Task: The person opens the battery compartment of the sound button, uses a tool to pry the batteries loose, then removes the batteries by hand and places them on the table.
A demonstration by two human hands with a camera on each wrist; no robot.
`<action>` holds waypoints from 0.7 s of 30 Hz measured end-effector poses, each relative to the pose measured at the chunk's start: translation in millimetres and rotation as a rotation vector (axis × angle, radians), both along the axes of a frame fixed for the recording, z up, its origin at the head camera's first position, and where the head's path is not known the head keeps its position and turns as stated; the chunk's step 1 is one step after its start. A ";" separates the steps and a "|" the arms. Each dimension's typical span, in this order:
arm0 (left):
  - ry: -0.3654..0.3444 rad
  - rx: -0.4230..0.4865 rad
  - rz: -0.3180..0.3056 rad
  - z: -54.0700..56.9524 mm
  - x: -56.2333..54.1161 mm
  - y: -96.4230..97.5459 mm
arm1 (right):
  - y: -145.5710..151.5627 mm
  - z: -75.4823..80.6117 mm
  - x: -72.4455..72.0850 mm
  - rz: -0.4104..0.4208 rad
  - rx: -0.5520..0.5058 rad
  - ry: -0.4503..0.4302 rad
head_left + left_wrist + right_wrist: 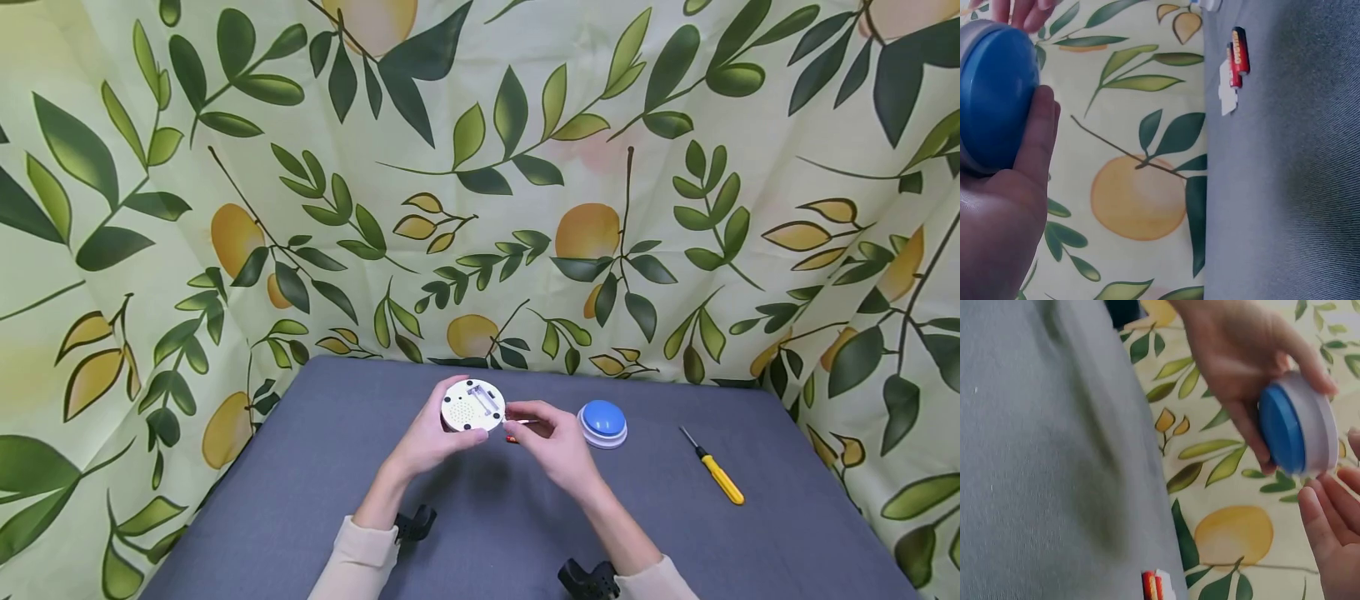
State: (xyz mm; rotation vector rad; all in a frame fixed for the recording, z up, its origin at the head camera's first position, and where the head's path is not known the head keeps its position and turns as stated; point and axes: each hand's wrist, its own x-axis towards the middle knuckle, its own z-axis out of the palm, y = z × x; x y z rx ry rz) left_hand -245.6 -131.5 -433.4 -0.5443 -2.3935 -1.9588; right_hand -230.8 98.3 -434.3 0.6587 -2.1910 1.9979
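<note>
My left hand [427,433] holds a round push-button device [472,406] on its side above the table, thumb and fingers around its rim. The white underside faces the head camera and shows a bare battery compartment, dark feet and speaker holes. Its blue dome [1000,100] appears in the left wrist view. The fingertips of my right hand [558,446] are at the device's right edge; whether they pinch it or something small is hidden. Two red-and-black batteries [1240,53] lie on the table beside a small white plastic piece [1227,94], largely hidden by my right hand in the head view.
A second blue-domed button [603,419] stands on the grey table [300,500], right of my right hand. Farther right lies a screwdriver [720,475] with a yellow handle, its tip pointing away. Leaf-and-fruit patterned cloth [480,208] hangs behind the table and along its sides.
</note>
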 end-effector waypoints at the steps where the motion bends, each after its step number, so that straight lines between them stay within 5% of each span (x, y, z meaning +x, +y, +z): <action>1: -0.003 0.007 0.005 -0.8 0.0 -0.3 | -1.8 0.9 1.5 0.005 -0.008 -0.001; 15: -0.024 -0.013 -0.137 -2.9 5.5 -14.9 | -21.7 -5.2 -1.2 -0.031 0.012 -0.005; 21: 0.002 -0.075 -0.118 -2.9 3.1 -25.3 | -28.0 -10.6 -10.6 0.010 0.013 -0.064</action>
